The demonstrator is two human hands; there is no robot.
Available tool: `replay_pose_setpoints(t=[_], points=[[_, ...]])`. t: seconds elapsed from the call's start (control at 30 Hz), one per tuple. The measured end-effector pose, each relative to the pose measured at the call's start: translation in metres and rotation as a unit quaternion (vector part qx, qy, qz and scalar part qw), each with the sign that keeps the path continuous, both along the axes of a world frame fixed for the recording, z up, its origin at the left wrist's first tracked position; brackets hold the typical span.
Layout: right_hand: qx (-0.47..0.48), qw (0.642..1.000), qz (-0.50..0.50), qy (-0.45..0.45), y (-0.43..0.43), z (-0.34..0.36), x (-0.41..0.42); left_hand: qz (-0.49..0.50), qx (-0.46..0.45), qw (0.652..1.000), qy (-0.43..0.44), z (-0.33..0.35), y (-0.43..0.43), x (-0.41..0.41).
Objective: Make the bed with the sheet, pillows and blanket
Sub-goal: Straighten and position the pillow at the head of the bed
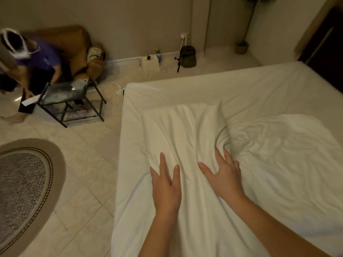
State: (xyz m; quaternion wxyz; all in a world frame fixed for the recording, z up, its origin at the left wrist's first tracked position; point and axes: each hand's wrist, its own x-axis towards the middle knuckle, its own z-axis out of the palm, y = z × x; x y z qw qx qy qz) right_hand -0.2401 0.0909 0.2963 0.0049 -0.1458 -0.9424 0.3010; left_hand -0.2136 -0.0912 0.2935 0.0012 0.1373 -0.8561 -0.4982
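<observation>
Sheet (250, 86) fitted over bed. Two pillows: left hand (165, 190) and right hand (223, 175), open, flat, pressed near pillow (181, 130); other (282, 154) beside. Blanket seemingly absent, still to spread.

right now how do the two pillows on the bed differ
The left pillow lies flatter, with long creases running its length, and both the left hand and right hand press palm-down on its near end. The right pillow looks puffier, its cover crumpled in many directions, and no hand touches it. Both are white and lie side by side on the white sheet.
</observation>
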Motion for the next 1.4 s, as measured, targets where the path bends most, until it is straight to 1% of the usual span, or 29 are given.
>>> replay_pose_setpoints(t=[0.17, 0.3, 0.37, 0.53, 0.63, 0.8, 1.0, 1.17, 1.4], points=[[-0.004, 0.999, -0.038, 0.006, 0.080, 0.039, 0.035, -0.023, -0.042, 0.998, 0.034, 0.034, 0.077, 0.016], [-0.008, 0.997, -0.073, 0.026, 0.155, 0.054, 0.066, -0.056, -0.083, 0.991, 0.084, 0.050, 0.151, 0.030], [-0.011, 0.996, -0.089, 0.032, 0.197, 0.059, 0.083, -0.078, -0.092, 0.988, 0.095, 0.053, 0.193, 0.040], [0.003, 0.993, -0.109, 0.035, 0.321, 0.071, 0.124, -0.125, -0.098, 0.983, 0.091, 0.050, 0.317, 0.070], [0.030, 0.993, -0.111, 0.034, 0.395, 0.080, 0.141, -0.143, -0.102, 0.981, 0.086, 0.048, 0.392, 0.082], [0.060, 0.988, -0.139, 0.007, 0.507, 0.083, 0.153, -0.182, -0.098, 0.975, 0.083, 0.048, 0.504, 0.089], [0.075, 0.985, -0.157, 0.015, 0.618, 0.071, 0.133, -0.209, -0.099, 0.967, 0.106, 0.039, 0.613, 0.062], [0.082, 0.983, -0.162, 0.024, 0.708, 0.059, 0.090, -0.206, -0.101, 0.965, 0.124, 0.024, 0.704, 0.020], [0.084, 0.981, -0.174, 0.018, 0.836, 0.050, 0.024, -0.211, -0.089, 0.967, 0.111, 0.012, 0.834, -0.048]])
